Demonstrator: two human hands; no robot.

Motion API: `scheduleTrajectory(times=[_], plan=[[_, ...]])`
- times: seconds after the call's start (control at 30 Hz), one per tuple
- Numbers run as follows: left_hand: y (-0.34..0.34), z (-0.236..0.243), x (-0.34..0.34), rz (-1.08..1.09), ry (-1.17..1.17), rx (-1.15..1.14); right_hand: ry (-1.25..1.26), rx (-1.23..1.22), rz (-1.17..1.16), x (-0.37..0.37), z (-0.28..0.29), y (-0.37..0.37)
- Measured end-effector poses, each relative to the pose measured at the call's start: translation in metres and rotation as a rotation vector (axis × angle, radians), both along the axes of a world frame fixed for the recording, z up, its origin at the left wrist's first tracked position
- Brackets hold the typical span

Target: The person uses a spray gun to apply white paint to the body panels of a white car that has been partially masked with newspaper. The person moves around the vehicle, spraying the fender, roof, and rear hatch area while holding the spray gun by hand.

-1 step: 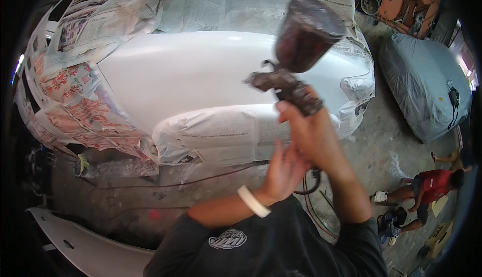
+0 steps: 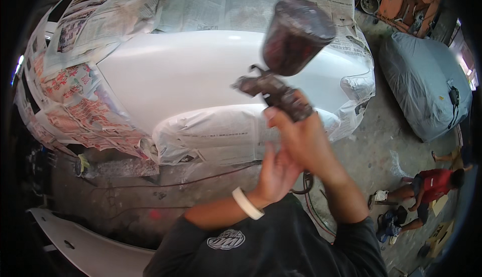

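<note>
My right hand (image 2: 305, 139) is wrapped round a dark, stained paint spray gun (image 2: 273, 92) with a large cup on top. The gun's nozzle points left, over a white car fender (image 2: 175, 63). My left hand (image 2: 277, 175) is just below, against the right hand or wrist, its fingers stretched upward. Whether it also touches the hose (image 2: 303, 182) hanging under the gun is hidden. Newspaper masking (image 2: 216, 134) covers the wheel arch below the fender, and more newspaper (image 2: 226, 6) lies along its far side.
Red-printed paper (image 2: 85, 108) masks the car's left end. A car under a grey cover (image 2: 427, 86) stands at right. A person in a red shirt (image 2: 433, 184) sits low at lower right. Thin hoses (image 2: 221, 175) cross the floor. A pale body panel (image 2: 80, 242) lies lower left.
The spray gun and both my hands have shifted a little to the left along the fender. My grip on the gun looks the same.
</note>
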State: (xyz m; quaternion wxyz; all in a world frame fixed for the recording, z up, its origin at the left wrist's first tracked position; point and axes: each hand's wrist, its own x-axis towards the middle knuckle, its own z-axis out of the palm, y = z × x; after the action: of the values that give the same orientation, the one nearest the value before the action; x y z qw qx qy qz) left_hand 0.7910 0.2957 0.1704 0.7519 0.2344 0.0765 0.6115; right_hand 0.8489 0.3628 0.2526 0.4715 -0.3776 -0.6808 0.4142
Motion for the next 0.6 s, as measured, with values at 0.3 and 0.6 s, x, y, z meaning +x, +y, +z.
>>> scheduleTrajectory(times=[0.3,0.6], plan=[[0.015,-0.034,0.024,-0.202,0.049,-0.081,0.034,-0.126,-0.173,0.042,-0.030,-0.007],[0.062,-0.035,0.133,-0.596,0.089,-0.007,0.112,-0.165,-0.725,0.155,-0.048,0.009]])
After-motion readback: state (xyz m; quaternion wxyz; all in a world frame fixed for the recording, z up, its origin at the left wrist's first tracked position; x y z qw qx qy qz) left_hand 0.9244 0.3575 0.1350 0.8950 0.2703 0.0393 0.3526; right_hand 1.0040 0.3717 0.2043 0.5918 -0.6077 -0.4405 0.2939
